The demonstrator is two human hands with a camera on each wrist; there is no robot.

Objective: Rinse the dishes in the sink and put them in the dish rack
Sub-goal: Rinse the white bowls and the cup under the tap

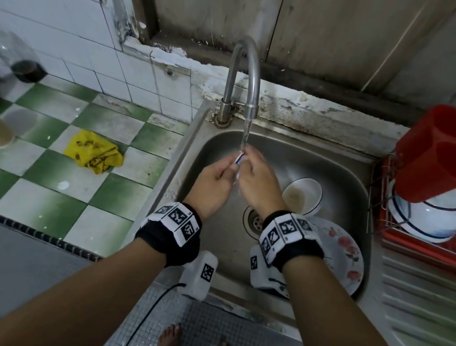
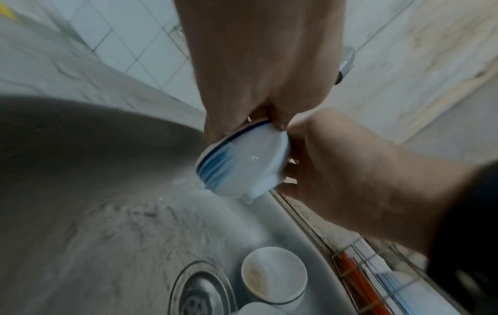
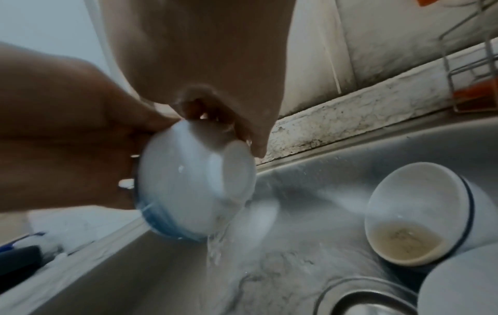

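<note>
Both hands (image 1: 237, 180) hold a small bowl (image 2: 239, 162) tilted under the tap (image 1: 244, 76).

light: dim, flat, soft shadows | head: edges bent, rt side smeared | wrist cams: grainy, motion blur

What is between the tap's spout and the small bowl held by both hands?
Only a falling water stream lies between spout and small bowl, in the head view.
</note>
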